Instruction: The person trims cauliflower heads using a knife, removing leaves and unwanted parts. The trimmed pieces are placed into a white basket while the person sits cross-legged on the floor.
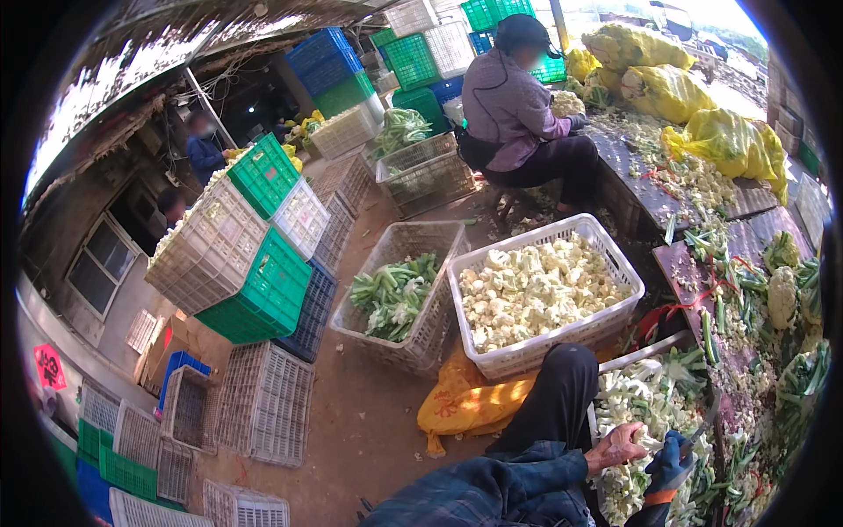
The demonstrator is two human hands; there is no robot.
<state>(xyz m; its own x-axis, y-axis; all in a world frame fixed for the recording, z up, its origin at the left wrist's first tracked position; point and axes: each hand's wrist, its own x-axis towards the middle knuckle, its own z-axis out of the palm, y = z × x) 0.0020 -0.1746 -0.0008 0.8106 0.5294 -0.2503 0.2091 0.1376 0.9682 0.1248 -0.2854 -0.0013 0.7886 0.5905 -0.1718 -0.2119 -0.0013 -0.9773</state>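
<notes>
Low at the right, my bare left hand (616, 449) grips a pale cauliflower piece (649, 437). Close beside it, my right hand (666, 466), in a blue glove with an orange cuff, is closed around a knife. The curved blade (712, 410) of that knife rises toward the worktable; its handle is mostly hidden in the glove. Both hands are above a white plastic crate (622, 359) heaped with cauliflower trimmings (649, 388) and green stalks. Past my knee stands another white crate (461, 316), filled with cut cauliflower florets (537, 283).
Cauliflower heads (782, 296) and leaf scraps cover the worktable (685, 263) at right. A crate of leaves (395, 227) and an orange sack (461, 402) lie ahead. A seated person (504, 105) works beyond. Stacked crates (257, 283) stand left; yellow sacks (665, 92) sit behind.
</notes>
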